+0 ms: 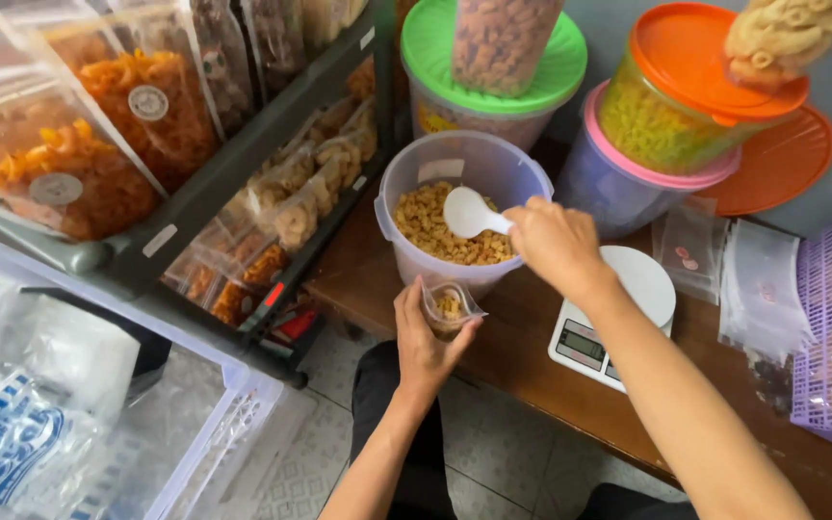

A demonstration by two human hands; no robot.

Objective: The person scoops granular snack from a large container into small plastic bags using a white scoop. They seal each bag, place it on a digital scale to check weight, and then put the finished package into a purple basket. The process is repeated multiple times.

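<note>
My right hand (553, 241) grips a white plastic spoon (469, 213), its bowl held over the golden snack pieces inside an open lilac tub (406, 178). Just below the tub, my left hand (426, 339) holds a small clear plastic bag (450, 306) open, with a few snack pieces inside it. Both hands work at the edge of a brown wooden table (522, 361).
A white kitchen scale (618, 318) sits under my right forearm. Lidded tubs, green (416, 48) and orange (686, 58), stand behind. Empty clear bags (758, 289) and a purple basket (825, 366) lie right. A dark rack (233, 178) of bagged snacks and a white crate (214, 414) stand left.
</note>
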